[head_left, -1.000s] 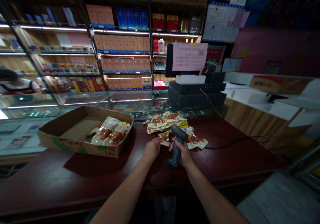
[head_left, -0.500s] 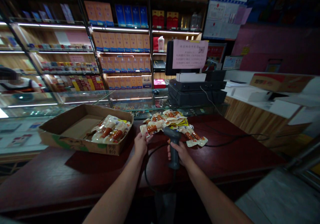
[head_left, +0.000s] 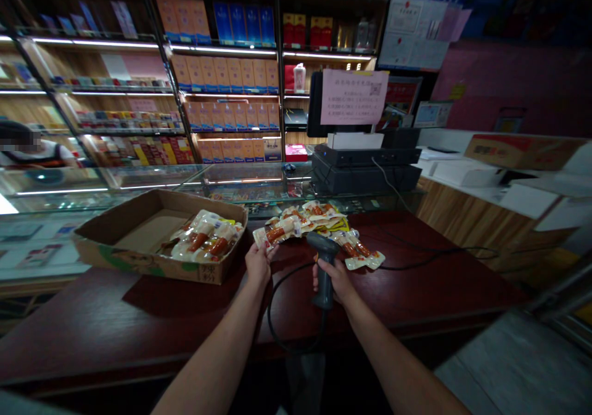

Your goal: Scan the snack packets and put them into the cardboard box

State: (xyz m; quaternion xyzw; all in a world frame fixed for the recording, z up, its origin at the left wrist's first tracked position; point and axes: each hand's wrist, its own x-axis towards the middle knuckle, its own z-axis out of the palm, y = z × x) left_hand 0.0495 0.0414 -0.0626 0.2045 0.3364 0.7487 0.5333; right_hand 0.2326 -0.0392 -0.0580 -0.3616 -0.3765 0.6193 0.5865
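From the head camera, the left grip (head_left: pixel 258 266) is pressed together at one end of a sealed snack packet (head_left: pixel 276 235), pinching it between thumb and fingers. That end hold leaves the packet's length free, and it stands out from the hand toward the right, tilted rather than flat. The right grip (head_left: pixel 331 282) is closed around the handle of a handheld barcode scanner (head_left: pixel 324 279), whose dark head rises above the fist and sits just right of the packet, near it but not touching. Its coiled black cable (head_left: pixel 277 316) loops over the dark red bench (head_left: pixel 97 322) below and between the grips, slack enough to let the scanner move freely.

Beyond the left grip, a low cardboard tray (head_left: pixel 152 266) holds a cluster of similar packets (head_left: pixel 206 237), its sides keeping them together. Ahead of the right grip, a loose heap of packets (head_left: pixel 319 217) lies directly on the bench, against the glass display case (head_left: pixel 250 177).

The fingers hide part of the scanner's handle, and any trigger there cannot be seen. The print on the held packet is too small to read, and no barcode can be made out.
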